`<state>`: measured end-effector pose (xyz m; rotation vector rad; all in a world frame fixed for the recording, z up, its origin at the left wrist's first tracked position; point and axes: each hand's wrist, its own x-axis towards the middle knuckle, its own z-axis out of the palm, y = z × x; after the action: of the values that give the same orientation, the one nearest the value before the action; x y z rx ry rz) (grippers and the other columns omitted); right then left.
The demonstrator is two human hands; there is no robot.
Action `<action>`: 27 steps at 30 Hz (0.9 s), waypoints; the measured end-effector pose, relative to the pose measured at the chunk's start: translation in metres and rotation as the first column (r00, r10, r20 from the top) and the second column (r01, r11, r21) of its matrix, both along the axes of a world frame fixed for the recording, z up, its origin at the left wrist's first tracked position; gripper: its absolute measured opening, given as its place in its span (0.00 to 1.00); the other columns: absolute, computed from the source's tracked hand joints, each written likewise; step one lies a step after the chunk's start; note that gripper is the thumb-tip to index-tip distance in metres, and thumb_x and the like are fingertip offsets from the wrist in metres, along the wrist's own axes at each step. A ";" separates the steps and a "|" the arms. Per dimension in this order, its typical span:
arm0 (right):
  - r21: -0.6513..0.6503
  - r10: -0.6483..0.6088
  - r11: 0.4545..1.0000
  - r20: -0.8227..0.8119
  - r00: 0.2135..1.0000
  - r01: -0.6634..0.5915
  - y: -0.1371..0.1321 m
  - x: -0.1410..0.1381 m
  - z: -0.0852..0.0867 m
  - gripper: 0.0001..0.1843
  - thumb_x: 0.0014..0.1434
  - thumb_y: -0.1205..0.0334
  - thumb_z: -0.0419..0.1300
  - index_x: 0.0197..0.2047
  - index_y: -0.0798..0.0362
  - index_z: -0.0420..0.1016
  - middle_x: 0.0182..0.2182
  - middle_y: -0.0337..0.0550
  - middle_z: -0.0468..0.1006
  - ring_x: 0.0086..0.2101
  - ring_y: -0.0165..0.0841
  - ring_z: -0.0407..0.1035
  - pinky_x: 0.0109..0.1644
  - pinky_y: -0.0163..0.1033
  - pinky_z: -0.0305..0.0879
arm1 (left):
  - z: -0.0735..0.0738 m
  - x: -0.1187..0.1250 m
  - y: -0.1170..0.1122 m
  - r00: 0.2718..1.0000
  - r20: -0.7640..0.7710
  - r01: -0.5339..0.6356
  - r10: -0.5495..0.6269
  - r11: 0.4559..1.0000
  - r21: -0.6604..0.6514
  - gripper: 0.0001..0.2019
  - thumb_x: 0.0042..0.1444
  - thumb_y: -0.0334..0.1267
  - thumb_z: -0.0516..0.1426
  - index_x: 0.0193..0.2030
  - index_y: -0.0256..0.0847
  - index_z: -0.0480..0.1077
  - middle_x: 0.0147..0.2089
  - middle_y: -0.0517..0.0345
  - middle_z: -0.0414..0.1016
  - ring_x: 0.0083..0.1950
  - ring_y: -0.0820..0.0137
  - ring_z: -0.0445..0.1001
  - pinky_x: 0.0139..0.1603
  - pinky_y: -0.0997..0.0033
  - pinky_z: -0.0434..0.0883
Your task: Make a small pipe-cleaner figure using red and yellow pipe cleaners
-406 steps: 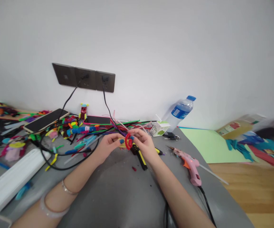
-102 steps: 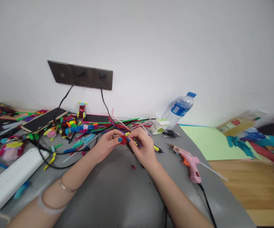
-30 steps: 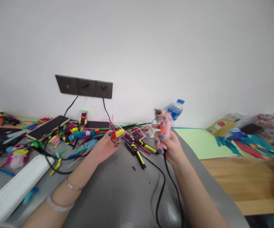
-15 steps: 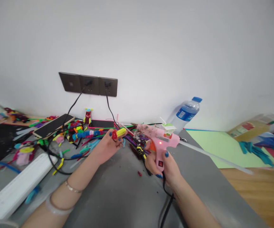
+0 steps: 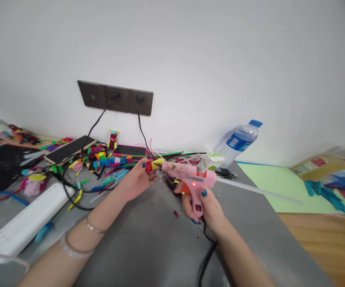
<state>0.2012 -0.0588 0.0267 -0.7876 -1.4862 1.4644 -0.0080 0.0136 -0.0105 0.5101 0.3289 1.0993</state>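
Observation:
My right hand (image 5: 204,205) is wrapped round the handle of a pink glue gun (image 5: 187,173), its small light glowing red and a long clear glue stick (image 5: 259,189) sticking out behind. Pinched in my left hand (image 5: 139,179) is a small red and yellow pipe-cleaner piece (image 5: 152,165). The gun's nozzle meets the yellow part of that piece; whether they touch I cannot tell. A black power cord (image 5: 209,255) hangs from the handle. Under the gun, a black and yellow tool (image 5: 175,183) is partly hidden.
Pipe-cleaner scraps and small figures (image 5: 113,139) crowd the left, with a phone (image 5: 70,150) and a long white box (image 5: 30,223). A water bottle (image 5: 241,139) leans on the wall near green paper (image 5: 271,187). Cords run to wall sockets (image 5: 115,97). A yellow liquid bottle (image 5: 318,165) lies far right.
The glue gun has moved left, bringing its nozzle to the yellow part of the piece in my left hand. The view has shifted slightly. Both hands keep their hold.

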 end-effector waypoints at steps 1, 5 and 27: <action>-0.006 0.003 1.000 0.010 1.000 -0.003 0.000 0.000 0.000 0.35 0.60 0.30 0.47 0.43 0.56 0.71 0.11 0.30 0.61 0.11 0.24 0.43 0.15 0.31 0.46 | -0.001 0.000 0.000 1.000 0.004 -0.003 0.003 1.000 -0.003 0.11 0.47 0.40 0.70 0.36 0.43 0.75 0.36 0.59 0.78 0.36 0.69 0.76 0.37 0.69 0.70; -0.022 0.004 1.000 0.026 1.000 -0.004 -0.002 0.000 -0.002 0.32 0.60 0.30 0.47 0.40 0.54 0.70 0.11 0.30 0.60 0.12 0.24 0.44 0.17 0.32 0.46 | -0.003 0.000 0.001 1.000 -0.004 -0.012 0.012 1.000 -0.004 0.11 0.48 0.40 0.69 0.37 0.43 0.75 0.39 0.58 0.78 0.38 0.67 0.76 0.37 0.68 0.70; 0.022 0.011 1.000 0.044 0.999 -0.012 -0.002 0.000 -0.004 0.31 0.61 0.31 0.47 0.41 0.53 0.68 0.12 0.29 0.60 0.13 0.25 0.45 0.19 0.33 0.46 | 0.002 0.001 -0.001 1.000 0.007 0.010 -0.010 1.000 0.015 0.13 0.43 0.41 0.72 0.34 0.44 0.75 0.38 0.59 0.78 0.37 0.67 0.76 0.40 0.66 0.71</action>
<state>0.2016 -0.0605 0.0230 -0.8041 -1.5399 1.4453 -0.0071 0.0124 -0.0090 0.5204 0.3126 1.0944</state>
